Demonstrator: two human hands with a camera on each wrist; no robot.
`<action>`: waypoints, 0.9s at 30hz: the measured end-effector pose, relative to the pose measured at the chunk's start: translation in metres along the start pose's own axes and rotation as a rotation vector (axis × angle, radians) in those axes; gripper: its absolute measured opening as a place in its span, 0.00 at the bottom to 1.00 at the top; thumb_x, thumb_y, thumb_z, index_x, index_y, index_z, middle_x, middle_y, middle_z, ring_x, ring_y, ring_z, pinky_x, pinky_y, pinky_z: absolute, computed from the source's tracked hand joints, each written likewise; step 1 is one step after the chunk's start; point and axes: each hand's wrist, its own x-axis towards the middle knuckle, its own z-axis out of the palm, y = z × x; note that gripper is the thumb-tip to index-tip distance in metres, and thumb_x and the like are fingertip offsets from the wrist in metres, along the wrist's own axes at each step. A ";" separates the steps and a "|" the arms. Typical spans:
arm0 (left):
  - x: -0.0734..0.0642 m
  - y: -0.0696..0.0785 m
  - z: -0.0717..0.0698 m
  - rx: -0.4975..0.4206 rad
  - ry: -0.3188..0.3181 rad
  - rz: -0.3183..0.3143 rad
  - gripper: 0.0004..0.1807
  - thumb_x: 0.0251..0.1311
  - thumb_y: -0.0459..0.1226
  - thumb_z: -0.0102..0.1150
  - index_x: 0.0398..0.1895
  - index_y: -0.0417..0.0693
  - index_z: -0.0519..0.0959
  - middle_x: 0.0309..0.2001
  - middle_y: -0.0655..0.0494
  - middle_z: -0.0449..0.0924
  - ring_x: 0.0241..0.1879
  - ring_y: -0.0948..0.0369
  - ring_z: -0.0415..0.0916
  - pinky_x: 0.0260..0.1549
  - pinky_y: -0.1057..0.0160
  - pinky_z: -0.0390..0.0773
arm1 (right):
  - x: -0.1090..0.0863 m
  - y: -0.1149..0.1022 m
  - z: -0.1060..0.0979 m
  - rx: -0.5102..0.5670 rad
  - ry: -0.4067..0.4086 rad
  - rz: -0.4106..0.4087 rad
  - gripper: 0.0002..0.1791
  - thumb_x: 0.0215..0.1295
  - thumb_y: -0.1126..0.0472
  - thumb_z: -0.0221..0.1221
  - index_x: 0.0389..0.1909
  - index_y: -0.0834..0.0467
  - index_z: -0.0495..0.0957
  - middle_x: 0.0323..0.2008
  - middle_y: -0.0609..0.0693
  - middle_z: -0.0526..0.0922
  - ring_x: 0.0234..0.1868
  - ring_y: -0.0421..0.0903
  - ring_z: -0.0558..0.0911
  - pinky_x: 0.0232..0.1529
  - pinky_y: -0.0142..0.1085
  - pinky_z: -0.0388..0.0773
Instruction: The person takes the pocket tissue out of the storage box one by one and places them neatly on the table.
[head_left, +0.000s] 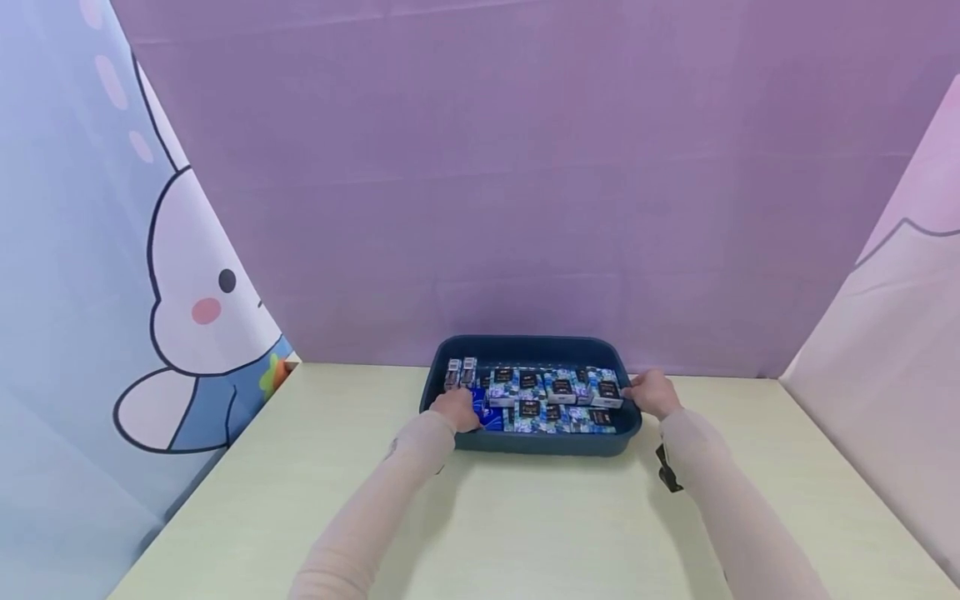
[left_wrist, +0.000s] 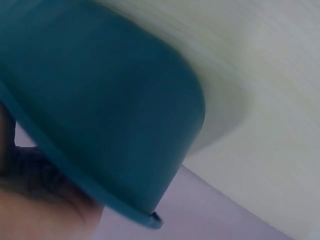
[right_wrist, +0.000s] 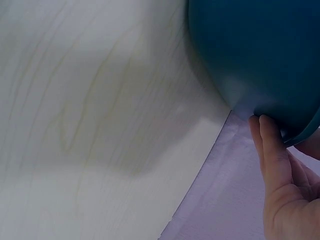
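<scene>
A dark teal plastic basin (head_left: 540, 444) rests at the back of the table and holds several small boxes. My left hand (head_left: 456, 408) reaches over the basin's left rim, its fingers and thumb around a blue box (head_left: 491, 418); its fingertips are partly hidden. In the left wrist view, the basin wall (left_wrist: 115, 100) covers much of that hand (left_wrist: 55, 200). At the right rim, my right hand (head_left: 654, 393) pinches the basin's edge. The right wrist view shows straight fingers (right_wrist: 272, 145) against the outer wall, with the thumb on the rim's other side.
Floral boxes (head_left: 528, 417) with dark labels fill the basin's middle and right, and narrow boxes (head_left: 468, 371) stand upright at its back left. A purple cloth (head_left: 525, 183) hangs behind the pale table (head_left: 540, 533). A black strap-like object (head_left: 667, 471) shows by the right wrist.
</scene>
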 end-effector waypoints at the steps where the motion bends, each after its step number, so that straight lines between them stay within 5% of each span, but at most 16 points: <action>1: 0.000 0.000 0.000 -0.007 -0.013 -0.001 0.30 0.52 0.44 0.64 0.56 0.37 0.72 0.58 0.42 0.70 0.48 0.47 0.74 0.48 0.50 0.75 | 0.000 0.000 0.000 0.002 0.000 -0.001 0.21 0.65 0.65 0.51 0.52 0.78 0.68 0.50 0.72 0.74 0.48 0.60 0.78 0.51 0.50 0.74; 6: 0.003 0.000 0.002 -0.020 -0.045 -0.004 0.39 0.56 0.41 0.60 0.68 0.38 0.56 0.71 0.43 0.48 0.61 0.42 0.63 0.58 0.47 0.67 | -0.004 -0.002 0.000 0.000 0.010 -0.017 0.21 0.64 0.65 0.51 0.51 0.78 0.69 0.50 0.72 0.75 0.48 0.61 0.78 0.50 0.50 0.75; 13: 0.011 -0.001 0.006 -0.051 -0.081 0.015 0.40 0.59 0.36 0.55 0.70 0.38 0.48 0.72 0.44 0.43 0.67 0.46 0.53 0.63 0.49 0.60 | -0.005 0.000 0.000 -0.014 0.018 -0.017 0.20 0.64 0.65 0.51 0.51 0.77 0.70 0.50 0.72 0.75 0.48 0.61 0.78 0.51 0.50 0.74; 21: 0.012 -0.003 0.003 0.027 -0.127 0.091 0.40 0.60 0.34 0.51 0.71 0.37 0.44 0.72 0.42 0.38 0.71 0.48 0.38 0.68 0.52 0.50 | -0.004 0.000 0.002 0.005 0.012 -0.007 0.20 0.65 0.65 0.51 0.52 0.77 0.69 0.51 0.72 0.74 0.49 0.61 0.77 0.52 0.51 0.73; 27: 0.018 -0.011 0.012 -0.044 -0.154 0.060 0.38 0.61 0.33 0.48 0.71 0.37 0.43 0.72 0.43 0.36 0.72 0.48 0.36 0.67 0.48 0.49 | -0.006 -0.001 0.001 0.000 0.022 -0.015 0.20 0.65 0.66 0.51 0.52 0.77 0.70 0.50 0.71 0.74 0.49 0.61 0.77 0.52 0.51 0.73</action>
